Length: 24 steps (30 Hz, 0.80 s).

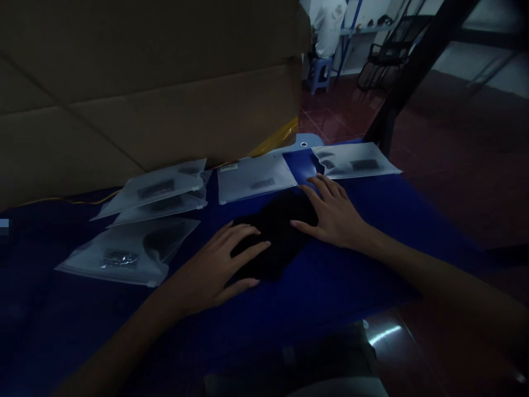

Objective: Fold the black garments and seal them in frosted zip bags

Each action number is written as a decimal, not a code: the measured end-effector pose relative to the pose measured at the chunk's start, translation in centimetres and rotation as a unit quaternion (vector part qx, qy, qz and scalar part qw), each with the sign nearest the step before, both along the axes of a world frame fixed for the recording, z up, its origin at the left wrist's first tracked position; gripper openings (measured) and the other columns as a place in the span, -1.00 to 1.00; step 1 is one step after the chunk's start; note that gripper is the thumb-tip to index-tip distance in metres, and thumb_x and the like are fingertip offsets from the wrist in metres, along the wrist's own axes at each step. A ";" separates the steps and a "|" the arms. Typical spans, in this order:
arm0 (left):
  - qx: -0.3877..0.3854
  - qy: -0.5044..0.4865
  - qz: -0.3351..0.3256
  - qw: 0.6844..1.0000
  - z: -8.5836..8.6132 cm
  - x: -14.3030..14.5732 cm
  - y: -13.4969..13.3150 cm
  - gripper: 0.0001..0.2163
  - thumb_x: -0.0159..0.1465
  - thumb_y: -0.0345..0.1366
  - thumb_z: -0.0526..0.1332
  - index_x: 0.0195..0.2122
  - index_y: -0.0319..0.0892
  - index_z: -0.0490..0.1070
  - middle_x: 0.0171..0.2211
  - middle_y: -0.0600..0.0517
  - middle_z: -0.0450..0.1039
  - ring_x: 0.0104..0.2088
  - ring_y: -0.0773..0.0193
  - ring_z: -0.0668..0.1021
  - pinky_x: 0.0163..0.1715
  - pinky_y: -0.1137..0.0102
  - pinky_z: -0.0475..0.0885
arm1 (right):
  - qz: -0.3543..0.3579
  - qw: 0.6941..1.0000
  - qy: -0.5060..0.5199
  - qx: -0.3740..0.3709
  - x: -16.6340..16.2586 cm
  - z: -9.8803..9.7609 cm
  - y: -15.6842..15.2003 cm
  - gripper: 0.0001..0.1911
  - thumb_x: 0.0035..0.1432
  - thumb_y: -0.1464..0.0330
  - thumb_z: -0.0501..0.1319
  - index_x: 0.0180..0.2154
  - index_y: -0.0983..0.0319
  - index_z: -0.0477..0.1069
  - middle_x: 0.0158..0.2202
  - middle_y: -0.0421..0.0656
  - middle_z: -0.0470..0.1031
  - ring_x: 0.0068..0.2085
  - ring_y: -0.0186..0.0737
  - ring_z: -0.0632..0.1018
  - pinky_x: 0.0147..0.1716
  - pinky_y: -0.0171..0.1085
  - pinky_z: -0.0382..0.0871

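A dark folded piece of cloth (276, 231) lies on the blue table (339, 281). My left hand (215, 270) rests flat on its near left part, fingers spread. My right hand (333, 212) lies flat on its right edge, fingers stretched toward the far side. Neither hand grips anything. Frosted plastic bags surround the cloth: one with a dark item at the near left (128, 251), a stack at the far left (159, 193), one flat behind the cloth (254, 176) and one at the far right (355, 161).
A big cardboard box (144, 82) stands along the table's far left, with a yellow strap (276, 138) at its lower corner. A dark slanted post (413, 66) rises at the right. Far back, a person in white sits on a blue stool (320, 71).
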<state>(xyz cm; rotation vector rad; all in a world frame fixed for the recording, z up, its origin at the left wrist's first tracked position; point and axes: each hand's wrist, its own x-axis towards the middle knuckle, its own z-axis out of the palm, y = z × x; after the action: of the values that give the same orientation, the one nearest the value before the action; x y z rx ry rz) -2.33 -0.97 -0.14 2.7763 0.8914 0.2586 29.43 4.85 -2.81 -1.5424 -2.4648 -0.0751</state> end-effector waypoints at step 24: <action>0.054 0.004 0.038 0.998 -0.4 0.7 -0.4 -0.40 0.46 -0.10 0.23 0.48 0.15 0.09 0.57 -0.05 -0.52 0.52 -0.38 -0.13 0.35 -0.39 0.14 | 0.042 0.976 0.209 0.044 -1.9 1.0 -1.4 -0.72 0.24 0.11 0.26 -0.15 0.15 0.37 -0.21 -0.08 0.65 -0.22 0.00 0.64 -0.12 -0.01 0.45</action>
<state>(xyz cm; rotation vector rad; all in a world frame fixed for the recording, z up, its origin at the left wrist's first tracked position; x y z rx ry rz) -1.65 -1.39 -0.49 2.8463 1.0144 0.3167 27.54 3.43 -1.84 -1.2620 -2.1574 0.1395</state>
